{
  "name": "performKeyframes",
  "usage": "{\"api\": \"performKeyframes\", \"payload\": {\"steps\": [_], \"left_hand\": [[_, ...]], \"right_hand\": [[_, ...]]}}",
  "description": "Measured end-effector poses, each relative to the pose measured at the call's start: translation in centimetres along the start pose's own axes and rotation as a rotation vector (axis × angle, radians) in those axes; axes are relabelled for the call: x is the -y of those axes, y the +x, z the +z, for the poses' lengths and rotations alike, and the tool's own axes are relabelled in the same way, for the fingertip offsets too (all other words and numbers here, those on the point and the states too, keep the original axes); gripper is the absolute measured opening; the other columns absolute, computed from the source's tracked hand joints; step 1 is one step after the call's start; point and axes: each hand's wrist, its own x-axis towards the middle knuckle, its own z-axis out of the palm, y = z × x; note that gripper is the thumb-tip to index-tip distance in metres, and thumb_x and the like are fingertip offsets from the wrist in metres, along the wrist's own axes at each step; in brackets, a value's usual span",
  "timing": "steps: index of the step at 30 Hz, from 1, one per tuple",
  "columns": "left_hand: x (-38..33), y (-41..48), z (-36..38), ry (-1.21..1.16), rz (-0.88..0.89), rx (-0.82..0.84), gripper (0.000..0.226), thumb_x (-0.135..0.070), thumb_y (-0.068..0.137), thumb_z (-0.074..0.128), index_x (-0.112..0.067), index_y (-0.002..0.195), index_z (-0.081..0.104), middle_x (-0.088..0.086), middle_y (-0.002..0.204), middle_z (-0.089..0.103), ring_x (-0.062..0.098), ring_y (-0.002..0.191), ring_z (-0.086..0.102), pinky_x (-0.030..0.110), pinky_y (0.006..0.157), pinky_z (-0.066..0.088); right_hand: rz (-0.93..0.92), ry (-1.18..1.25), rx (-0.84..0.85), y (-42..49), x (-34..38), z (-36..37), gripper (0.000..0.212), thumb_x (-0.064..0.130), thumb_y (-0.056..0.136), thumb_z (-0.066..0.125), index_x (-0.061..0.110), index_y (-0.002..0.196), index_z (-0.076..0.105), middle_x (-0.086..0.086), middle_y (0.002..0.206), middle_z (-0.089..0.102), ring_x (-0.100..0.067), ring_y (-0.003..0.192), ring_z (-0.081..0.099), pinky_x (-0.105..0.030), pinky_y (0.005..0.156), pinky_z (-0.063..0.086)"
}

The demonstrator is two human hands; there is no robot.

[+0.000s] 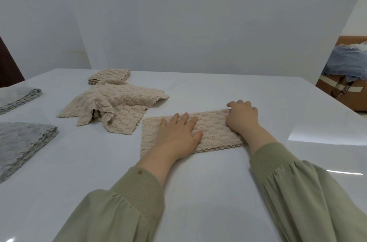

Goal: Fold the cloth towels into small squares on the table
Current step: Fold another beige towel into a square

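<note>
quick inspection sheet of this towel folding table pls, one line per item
surface: white glossy table, glare patches at right
job's things: beige towel strip under both hands; crumpled beige towels to its left; folded beige stack behind them; far grey stack and near grey stack at left edge
clutter: nothing seen
grippers: left hand flat, pressing the strip; right hand fingers curled on its right end, seemingly gripping
cables: nothing seen
surroundings: plain pale wall; cardboard box holding blue cloth, far right
</note>
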Motion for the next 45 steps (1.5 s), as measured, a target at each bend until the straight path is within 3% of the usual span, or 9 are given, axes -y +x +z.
{"api": "performKeyframes", "payload": {"steps": [8, 10, 14, 21, 28, 32, 37, 42, 45], "left_hand": [[-0.1, -0.1, -0.1, 0.021, 0.002, 0.011, 0.059, -0.055, 0.096, 0.018, -0.034, 0.15, 0.008, -0.005, 0.16, 0.002, 0.019, 0.147, -0.002, 0.052, 0.116, -0.001], [-0.1, -0.1, -0.2, 0.001, -0.004, -0.001, 0.062, -0.055, 0.095, 0.021, -0.032, 0.15, 0.006, -0.005, 0.16, 0.004, 0.019, 0.146, 0.0, 0.051, 0.116, 0.0], [0.0, 0.1, -0.5, -0.214, -0.062, -0.124, 0.077, -0.05, 0.09, 0.045, -0.023, 0.151, 0.007, -0.001, 0.156, 0.02, 0.019, 0.144, 0.015, 0.049, 0.117, 0.012], [1.1, -0.5, -2.6, -1.115, 0.012, -0.181, 0.059, -0.007, 0.085, 0.063, -0.03, 0.136, 0.044, -0.008, 0.136, 0.051, 0.006, 0.111, 0.053, 0.035, 0.103, 0.043], [1.1, -1.8, -4.7, -1.14, 0.107, -0.177, 0.002, -0.02, 0.08, 0.074, -0.02, 0.081, 0.074, 0.0, 0.073, 0.067, 0.012, 0.068, 0.056, 0.025, 0.066, 0.046], [1.4, -1.4, -4.8, -1.047, 0.026, -0.222, 0.015, -0.025, 0.082, 0.07, -0.013, 0.073, 0.071, 0.003, 0.065, 0.061, 0.014, 0.062, 0.052, 0.029, 0.061, 0.041], [2.3, -0.9, -4.8, -0.888, -0.192, -0.592, 0.038, -0.022, 0.087, 0.061, -0.005, 0.058, 0.043, 0.005, 0.054, 0.037, 0.015, 0.052, 0.031, 0.023, 0.049, 0.021], [2.8, -0.7, -4.6, -0.86, -0.308, -0.717, 0.037, -0.02, 0.09, 0.057, -0.011, 0.061, 0.036, 0.003, 0.055, 0.03, 0.017, 0.05, 0.023, 0.028, 0.05, 0.017], [3.0, -0.6, -4.3, -0.814, -0.328, -0.754, 0.035, -0.021, 0.091, 0.056, -0.005, 0.064, 0.041, 0.005, 0.056, 0.034, 0.017, 0.051, 0.026, 0.029, 0.052, 0.02]], "right_hand": [[0.113, 0.225, 0.042, 0.1, -0.2, -1.0, 0.02, 0.016, 0.081, 0.05, 0.019, 0.099, 0.058, -0.007, 0.11, 0.052, -0.029, 0.113, 0.043, -0.04, 0.094, 0.037], [0.1, 0.419, 0.008, 0.0, 0.2, -1.6, 0.01, 0.007, 0.078, 0.051, 0.017, 0.08, 0.054, -0.004, 0.089, 0.058, -0.026, 0.093, 0.054, -0.033, 0.077, 0.047], [-0.091, 0.715, 0.031, -0.6, 2.1, -4.6, 0.024, -0.008, 0.075, 0.048, 0.014, 0.07, 0.055, 0.003, 0.063, 0.054, -0.007, 0.057, 0.052, -0.013, 0.045, 0.038], [-0.444, 0.87, 0.351, -2.2, 4.3, -9.0, 0.03, -0.012, 0.075, 0.059, 0.017, 0.08, 0.066, -0.005, 0.074, 0.068, -0.014, 0.068, 0.06, -0.026, 0.067, 0.049], [-0.458, 0.865, 0.279, -2.8, 4.8, -9.9, 0.027, -0.011, 0.075, 0.062, 0.015, 0.083, 0.067, -0.006, 0.077, 0.071, -0.01, 0.066, 0.062, -0.021, 0.066, 0.051], [-0.385, 0.824, 0.095, -2.9, 5.9, -9.2, 0.026, 0.002, 0.077, 0.067, 0.021, 0.094, 0.067, 0.003, 0.076, 0.069, -0.005, 0.068, 0.061, -0.015, 0.065, 0.048], [-0.144, 0.79, -0.163, -1.8, 5.9, -7.2, 0.047, 0.041, 0.085, 0.064, 0.021, 0.126, 0.052, 0.006, 0.118, 0.057, -0.01, 0.107, 0.054, -0.023, 0.085, 0.039], [0.287, 1.438, 0.544, -1.4, 6.5, -2.9, 0.077, 0.066, 0.076, 0.06, 0.005, 0.123, 0.055, -0.014, 0.127, 0.059, -0.032, 0.114, 0.059, -0.044, 0.102, 0.045], [0.285, 1.747, 0.851, -2.5, 7.0, -1.5, 0.066, 0.06, 0.085, 0.054, 0.009, 0.127, 0.056, -0.016, 0.127, 0.06, -0.032, 0.12, 0.056, -0.044, 0.106, 0.04]]}}
